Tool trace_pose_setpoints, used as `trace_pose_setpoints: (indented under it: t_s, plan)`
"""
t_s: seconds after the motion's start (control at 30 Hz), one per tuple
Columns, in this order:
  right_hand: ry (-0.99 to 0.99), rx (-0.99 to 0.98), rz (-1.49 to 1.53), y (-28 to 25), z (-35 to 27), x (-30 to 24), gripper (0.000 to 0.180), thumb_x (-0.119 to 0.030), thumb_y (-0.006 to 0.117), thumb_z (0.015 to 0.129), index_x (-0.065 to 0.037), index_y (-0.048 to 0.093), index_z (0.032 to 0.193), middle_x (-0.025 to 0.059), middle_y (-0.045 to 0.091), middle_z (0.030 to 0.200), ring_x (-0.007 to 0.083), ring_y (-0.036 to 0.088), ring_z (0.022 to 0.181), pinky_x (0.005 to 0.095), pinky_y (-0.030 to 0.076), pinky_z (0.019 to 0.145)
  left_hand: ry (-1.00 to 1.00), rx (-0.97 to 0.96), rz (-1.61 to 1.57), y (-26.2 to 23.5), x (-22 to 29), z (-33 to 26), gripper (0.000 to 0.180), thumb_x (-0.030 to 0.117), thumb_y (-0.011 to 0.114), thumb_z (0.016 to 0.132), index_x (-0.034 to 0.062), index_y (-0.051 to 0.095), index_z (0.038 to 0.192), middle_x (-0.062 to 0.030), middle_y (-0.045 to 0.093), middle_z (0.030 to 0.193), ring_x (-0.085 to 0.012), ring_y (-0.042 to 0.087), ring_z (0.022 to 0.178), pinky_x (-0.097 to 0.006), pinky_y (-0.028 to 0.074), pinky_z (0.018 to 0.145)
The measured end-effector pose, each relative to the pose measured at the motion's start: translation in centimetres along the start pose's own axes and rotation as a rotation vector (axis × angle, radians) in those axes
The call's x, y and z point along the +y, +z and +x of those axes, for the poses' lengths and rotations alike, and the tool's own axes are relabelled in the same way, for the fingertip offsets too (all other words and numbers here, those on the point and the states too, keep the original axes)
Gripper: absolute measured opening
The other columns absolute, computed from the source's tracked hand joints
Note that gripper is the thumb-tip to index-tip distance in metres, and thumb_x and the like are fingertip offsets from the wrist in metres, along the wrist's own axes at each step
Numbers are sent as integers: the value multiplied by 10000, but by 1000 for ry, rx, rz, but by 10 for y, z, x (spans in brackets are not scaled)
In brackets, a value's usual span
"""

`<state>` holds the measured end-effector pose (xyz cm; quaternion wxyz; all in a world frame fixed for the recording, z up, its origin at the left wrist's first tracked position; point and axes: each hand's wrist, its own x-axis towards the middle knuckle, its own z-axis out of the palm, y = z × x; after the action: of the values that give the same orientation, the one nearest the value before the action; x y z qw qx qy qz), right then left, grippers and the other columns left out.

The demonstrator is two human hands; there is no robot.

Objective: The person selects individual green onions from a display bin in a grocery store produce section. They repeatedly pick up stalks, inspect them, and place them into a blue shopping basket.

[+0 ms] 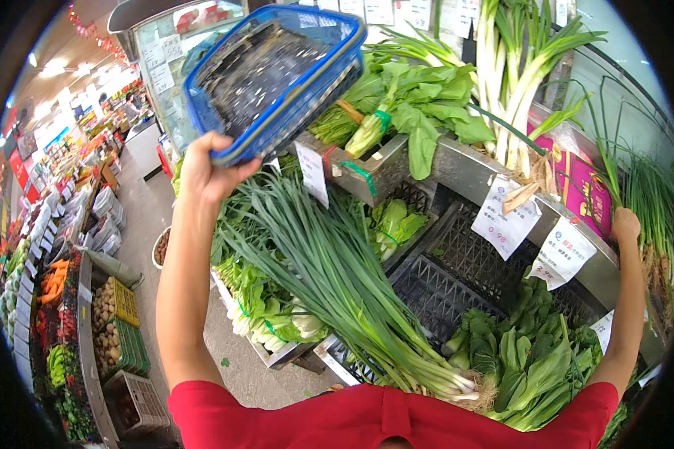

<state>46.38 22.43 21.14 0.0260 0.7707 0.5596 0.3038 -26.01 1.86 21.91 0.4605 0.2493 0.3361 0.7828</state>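
My left hand (211,168) grips the near corner of a blue plastic basket (298,96). The basket is raised and tilted, and its dark bottom is speckled with pale bits. At the far right my right hand (625,224) is closed beside a bunch of thin scallions (651,202) and a purple bag (583,191); what its fingers hold is hidden. Below the basket, long leeks (329,273) lie across the lower display. Thick white-stemmed leeks (505,82) stand upright on the upper shelf, next to tied leafy greens (419,97).
Black crates (442,288) sit in the lower display, near dark leafy greens (524,359). Pale-stemmed greens (266,299) lie at its left. Price cards (505,217) hang from the metal shelf edge (457,161). An aisle floor (138,202) runs left, past a produce stand with potatoes (106,322) and carrots (54,280).
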Motion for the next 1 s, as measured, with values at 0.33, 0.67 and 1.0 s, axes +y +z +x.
trace_pose_setpoints:
  t_s: [0.33, 0.67, 1.0]
  plan:
    - [37, -53, 8, -15, -9, -10, 182, -99, 536, 800, -55, 688, 889, 163, 652, 987, 316, 644, 908, 407, 531, 750, -125, -306, 147, 117, -38, 129, 274, 193, 574, 751, 48, 556, 983, -135, 592, 974, -294, 571, 856, -409, 520, 581]
    - [-23, -148, -58, -41, -24, -9, 197, -111, 567, 762, -63, 684, 912, 159, 654, 994, 297, 643, 921, 390, 528, 763, -92, -128, 240, 136, -77, 203, 582, 606, 470, 804, 151, 470, 1166, -213, 437, 1165, -360, 474, 1017, -505, 449, 773]
    - [-77, -53, 166, -64, -53, 15, 271, -88, 605, 685, 17, 643, 932, 235, 583, 1066, 357, 561, 1023, 413, 490, 833, 405, 224, 785, 98, -46, 194, 619, 476, 536, 827, -39, 496, 1167, -144, 569, 859, -252, 522, 784, -366, 444, 668]
